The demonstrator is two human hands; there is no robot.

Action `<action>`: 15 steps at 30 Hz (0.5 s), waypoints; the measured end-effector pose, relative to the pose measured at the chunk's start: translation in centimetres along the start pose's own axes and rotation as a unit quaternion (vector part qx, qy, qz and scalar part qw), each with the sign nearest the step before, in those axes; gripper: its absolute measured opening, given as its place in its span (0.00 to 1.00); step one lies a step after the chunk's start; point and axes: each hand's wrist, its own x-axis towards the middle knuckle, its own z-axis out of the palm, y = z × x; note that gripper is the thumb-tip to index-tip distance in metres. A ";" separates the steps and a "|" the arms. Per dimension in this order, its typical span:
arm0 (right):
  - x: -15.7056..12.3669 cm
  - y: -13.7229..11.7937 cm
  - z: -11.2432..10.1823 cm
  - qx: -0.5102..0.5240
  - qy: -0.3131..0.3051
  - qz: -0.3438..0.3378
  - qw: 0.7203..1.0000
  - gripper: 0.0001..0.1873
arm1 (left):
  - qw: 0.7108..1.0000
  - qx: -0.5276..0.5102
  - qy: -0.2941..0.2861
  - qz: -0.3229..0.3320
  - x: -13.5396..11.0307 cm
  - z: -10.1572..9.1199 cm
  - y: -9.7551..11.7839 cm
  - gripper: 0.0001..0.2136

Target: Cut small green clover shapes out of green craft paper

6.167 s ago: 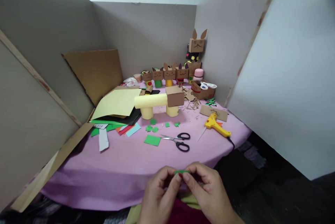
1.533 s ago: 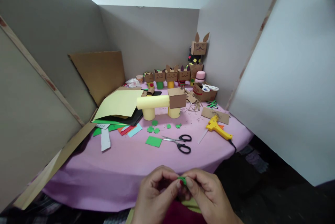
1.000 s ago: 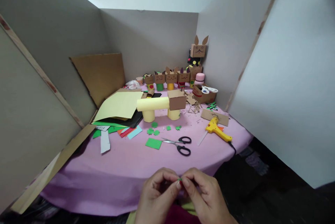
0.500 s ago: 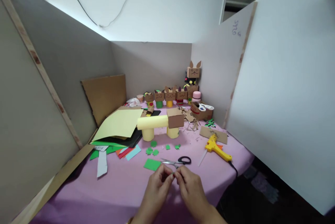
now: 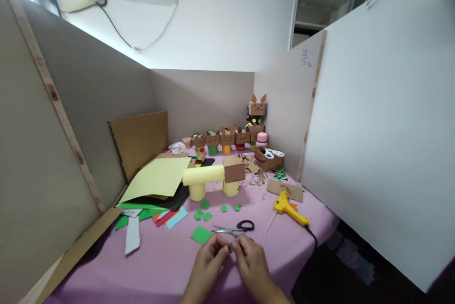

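My left hand (image 5: pixel 207 262) and my right hand (image 5: pixel 250 260) meet low in the middle, above the pink tablecloth (image 5: pixel 167 256). Both pinch a tiny green paper piece (image 5: pixel 231 247) between their fingertips. Black-handled scissors (image 5: pixel 236 228) lie just beyond my fingers, beside a green paper square (image 5: pixel 201 234). Small green cut-out shapes (image 5: pixel 202 215) lie farther back. A yellow paper-tube figure with a brown cardboard box head (image 5: pixel 213 179) stands behind them.
A yellow glue gun (image 5: pixel 289 207) lies at the right with its cord running off the table edge. Coloured paper sheets (image 5: pixel 156 185) are stacked at the left, cardboard leans on the wall. Small cardboard animal figures (image 5: pixel 227 139) line the back. Partition walls enclose the table.
My hands moved forward from my lap to over the table, still pinching the green piece, which looks smaller now. The camera tilted up, showing more wall and ceiling.
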 end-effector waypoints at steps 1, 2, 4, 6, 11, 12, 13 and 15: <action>0.0 0.0 0.0 0.003 0.001 0.000 1.000 0.20 | 1.000 -0.005 -0.004 -0.003 0.0 0.0 0.0 0.17; 0.1 0.0 0.0 0.006 0.001 0.000 1.000 0.20 | 1.000 -0.008 -0.006 -0.006 0.0 0.0 0.0 0.17; 0.2 0.0 -0.1 0.009 -0.002 0.001 1.000 0.20 | 1.000 -0.013 -0.005 -0.008 0.0 0.0 0.1 0.18; 0.3 0.0 -0.2 0.014 -0.009 0.001 1.000 0.19 | 1.000 -0.014 0.000 -0.006 -0.1 0.0 0.1 0.17; 0.2 0.1 -0.2 0.018 -0.029 -0.010 0.999 0.16 | 1.000 0.001 0.003 0.011 -0.2 0.2 0.1 0.15; 0.1 0.1 -0.2 0.018 -0.031 -0.010 0.999 0.16 | 1.000 0.006 0.000 0.014 -0.2 0.2 0.0 0.15; 0.1 0.1 -0.1 0.017 -0.032 -0.010 0.999 0.16 | 1.000 0.012 -0.003 0.018 -0.1 0.2 0.0 0.14; 0.0 0.2 -0.1 0.018 -0.035 -0.008 0.999 0.16 | 0.999 0.021 -0.008 0.023 -0.1 0.2 -0.3 0.13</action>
